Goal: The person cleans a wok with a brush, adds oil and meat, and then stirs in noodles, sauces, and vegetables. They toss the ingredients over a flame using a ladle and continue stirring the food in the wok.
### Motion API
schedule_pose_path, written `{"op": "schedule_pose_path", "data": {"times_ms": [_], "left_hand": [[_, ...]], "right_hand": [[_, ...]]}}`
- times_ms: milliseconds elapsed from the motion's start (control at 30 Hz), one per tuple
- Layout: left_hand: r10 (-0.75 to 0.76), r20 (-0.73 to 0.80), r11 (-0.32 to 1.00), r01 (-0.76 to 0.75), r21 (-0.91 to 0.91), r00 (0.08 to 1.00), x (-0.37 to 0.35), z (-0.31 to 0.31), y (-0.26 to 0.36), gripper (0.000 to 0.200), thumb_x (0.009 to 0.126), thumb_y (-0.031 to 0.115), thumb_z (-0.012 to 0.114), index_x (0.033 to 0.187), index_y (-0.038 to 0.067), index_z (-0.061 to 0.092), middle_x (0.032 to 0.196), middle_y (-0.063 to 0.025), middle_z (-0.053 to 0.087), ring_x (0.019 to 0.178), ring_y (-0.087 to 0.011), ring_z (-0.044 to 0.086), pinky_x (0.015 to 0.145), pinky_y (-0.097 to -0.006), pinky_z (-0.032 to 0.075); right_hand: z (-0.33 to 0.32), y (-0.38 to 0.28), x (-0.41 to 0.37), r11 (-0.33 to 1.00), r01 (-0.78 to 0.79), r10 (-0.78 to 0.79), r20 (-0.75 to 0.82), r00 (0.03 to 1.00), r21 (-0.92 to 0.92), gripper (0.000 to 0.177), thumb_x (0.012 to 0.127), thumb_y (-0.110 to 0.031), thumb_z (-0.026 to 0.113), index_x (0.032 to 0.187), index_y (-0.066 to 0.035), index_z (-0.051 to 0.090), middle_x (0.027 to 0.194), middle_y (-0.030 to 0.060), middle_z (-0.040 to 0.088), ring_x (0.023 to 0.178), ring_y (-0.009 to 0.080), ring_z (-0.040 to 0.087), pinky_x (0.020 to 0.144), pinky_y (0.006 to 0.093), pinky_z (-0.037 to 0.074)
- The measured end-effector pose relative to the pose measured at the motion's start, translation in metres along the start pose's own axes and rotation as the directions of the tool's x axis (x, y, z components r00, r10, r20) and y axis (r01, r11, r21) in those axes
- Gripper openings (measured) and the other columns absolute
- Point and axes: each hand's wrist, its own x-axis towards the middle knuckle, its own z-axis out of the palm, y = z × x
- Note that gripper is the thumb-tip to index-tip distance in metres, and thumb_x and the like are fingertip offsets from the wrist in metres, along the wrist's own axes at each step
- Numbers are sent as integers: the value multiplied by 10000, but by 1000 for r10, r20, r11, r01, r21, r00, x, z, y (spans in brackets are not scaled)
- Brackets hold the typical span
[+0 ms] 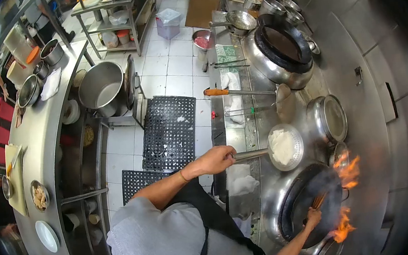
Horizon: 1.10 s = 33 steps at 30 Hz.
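My left hand [215,160] is closed around the handle of a perforated skimmer [298,155], which is held level beside the wok. A pale white mass of food [282,145] lies in its bowl; I cannot make out what kind. Lower down, my right hand [314,218] grips a bamboo wok brush [319,199], its bristles inside a dark wok [299,207]. The wok sits on a round steel burner [273,215]. Orange flames [348,171] rise at the wok's far edge, and haze hangs over it.
Another large wok [282,42] stands farther along the range, near a strainer [241,20]. A lidded-looking steel pot [333,118] is by the wall. An orange-handled tool [216,92] lies across the counter. Behind are a stockpot [102,88], black mats [168,131] and a steel worktable [48,159].
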Motion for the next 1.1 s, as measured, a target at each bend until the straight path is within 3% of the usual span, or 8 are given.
{"op": "schedule_pose_path", "data": {"times_ms": [100,300,500,600,767,900,1000,1100], "left_hand": [[51,-42,998,-49,48,998,-4,-8,0,247,864,144,613,1047,-21,602,822,-132,630,754,-229,615,700,-339,492],[-57,-147,996,67,65,988,-12,-17,-12,243,868,147,608,1044,-21,612,794,-123,634,714,-207,616,680,-329,504],[-19,-118,1000,21,19,993,-9,-21,-9,243,870,146,604,1040,-26,609,832,-154,650,753,-218,635,688,-335,504],[-69,-93,997,71,23,993,-7,-17,-5,243,869,142,593,1038,-32,610,846,-162,653,765,-222,635,694,-334,501],[42,-14,999,-42,15,999,-2,-12,0,253,864,141,592,1031,-48,608,859,-168,644,769,-224,627,700,-334,496],[-33,-47,999,33,-5,998,-2,-15,-5,262,865,146,596,1045,-44,606,848,-169,637,762,-236,623,696,-341,494],[35,-93,998,-30,53,995,-1,-10,-11,274,870,154,601,1062,-41,602,836,-157,633,757,-224,619,694,-339,492],[48,-29,998,-47,36,998,-2,-16,-3,272,875,151,605,1068,-41,600,832,-131,637,757,-189,613,692,-320,489]], "right_hand": [[2,-22,-29,876,478,-472,-89,877,59,351,794,-282,702,955,25,644,789,154,675,752,300,658,700,416,507],[-22,-25,-11,998,62,-61,121,991,-8,358,789,-266,710,1012,5,639,844,161,677,794,292,659,728,406,518],[-15,-42,-44,899,436,-434,47,900,-43,345,790,-227,714,1068,-38,638,856,162,674,815,294,660,750,398,526],[-34,-37,-35,993,-117,111,202,973,19,379,773,-236,725,1078,-27,642,837,157,676,729,276,645,722,416,527],[1,-12,-32,851,460,-476,-4,879,-252,346,751,-255,721,988,-10,671,862,237,671,831,354,675,794,448,510],[-30,-12,-33,975,207,-182,246,952,-78,359,755,-248,715,1039,-32,676,915,242,674,897,374,665,795,437,509],[-3,1,-5,963,97,-95,21,995,-252,416,742,-234,720,1060,26,651,959,260,661,929,428,629,813,449,513],[-8,-32,-51,905,299,-290,73,954,-302,436,753,-213,710,1115,18,632,986,260,658,937,411,635,832,439,508]]}}
